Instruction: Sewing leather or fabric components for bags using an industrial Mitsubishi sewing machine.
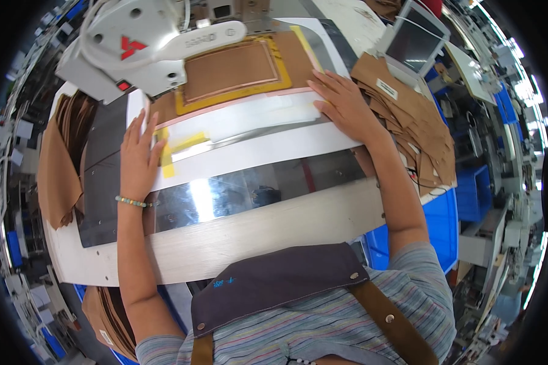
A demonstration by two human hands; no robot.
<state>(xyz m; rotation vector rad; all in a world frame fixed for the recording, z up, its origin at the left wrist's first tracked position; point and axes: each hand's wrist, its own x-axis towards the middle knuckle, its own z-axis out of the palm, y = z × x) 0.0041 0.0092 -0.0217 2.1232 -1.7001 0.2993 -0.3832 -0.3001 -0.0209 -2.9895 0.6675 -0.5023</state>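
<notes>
A brown fabric or leather panel (164, 104) lies on a white sheet (249, 151) under the machine head. On top of it sits a yellow rectangular frame (237, 97) with a brown inner rectangle (228, 70). My left hand (141, 152) lies flat at the left edge of the sheet, fingers stretched, beside a strip of yellow tape (167, 161). At the right edge my right hand (344, 103) rests with its fingers spread on the panel's lower right corner. Neither hand grips anything. A clear strip (243, 125) runs along the panel's near edge.
A white sewing machine head (131, 45) stands at the upper left. Brown pieces are stacked at the left (61, 164) and right (408, 121). A screen (417, 39) is at the far right, above a blue bin (441, 222). Shiny metal plate (237, 194) lies nearer me.
</notes>
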